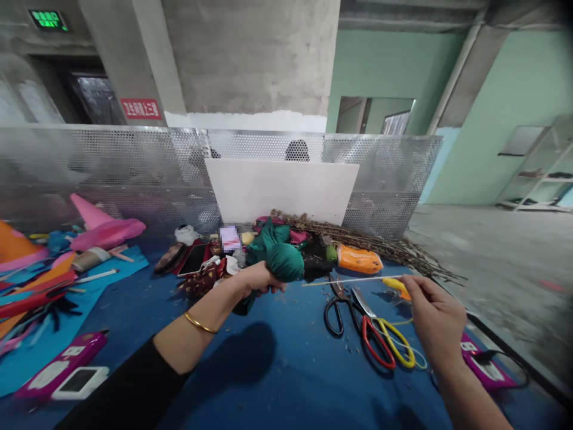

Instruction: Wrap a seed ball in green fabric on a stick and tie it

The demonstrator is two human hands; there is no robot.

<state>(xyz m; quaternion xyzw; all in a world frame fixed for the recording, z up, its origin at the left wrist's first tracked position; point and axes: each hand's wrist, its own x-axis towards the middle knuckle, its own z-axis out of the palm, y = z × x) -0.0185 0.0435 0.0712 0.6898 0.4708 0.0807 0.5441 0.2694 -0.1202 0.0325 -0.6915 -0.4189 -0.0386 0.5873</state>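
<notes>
While left grip (259, 279) clasps green bundle (285, 261), right grip (439, 307) pinches strand (353, 280); black scissors (341, 295) below, dry stems (373, 240) behind.

Green ball (285, 263): inside not visible under the cloth, left hand (261, 278) partly hidden behind it, pale thread (349, 281) to its right too thin to tell if the near end touches it. Left of ball, pixelated card (230, 237) unreadable, orange cone (15, 245) farther out cut off by picture edge; beyond ball, dark shape behind perforated panel (385, 179) unclear. Right of ball, yellow thing (393, 285) partly hidden by right hand (436, 307), purple packet (487, 365) partly covered by right forearm (470, 391), itself cut off at bottom.
</notes>
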